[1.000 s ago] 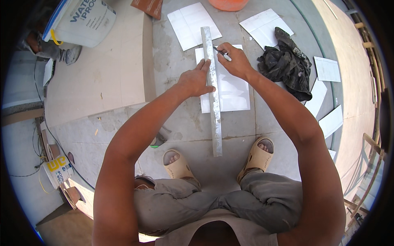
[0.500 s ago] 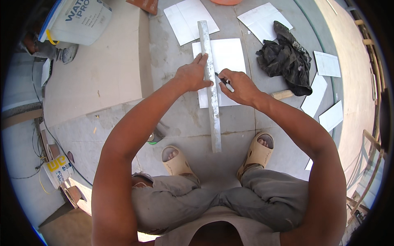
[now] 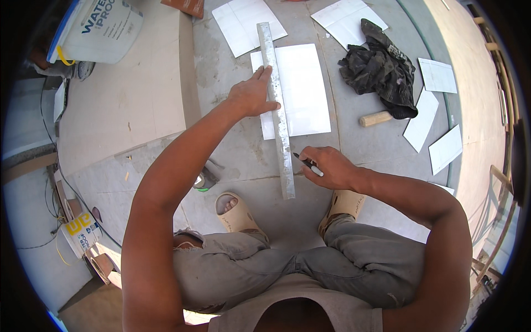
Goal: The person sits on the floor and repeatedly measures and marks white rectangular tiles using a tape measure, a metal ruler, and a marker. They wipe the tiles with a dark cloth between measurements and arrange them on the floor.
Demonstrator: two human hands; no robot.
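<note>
While your left hand point(image 3: 250, 98) rests with thumb and fingers spread on the long, mottled grey metal bar point(image 3: 282, 133), your right hand point(image 3: 333, 169) is closed around a slim black-and-white marker point(image 3: 309, 165), its tip just beside the bar at five o'clock. Beneath the bar, between twelve and one o'clock in view, lies a white rectangular tile point(image 3: 304, 94); at two, a crumpled black cloth point(image 3: 381, 72).
</note>
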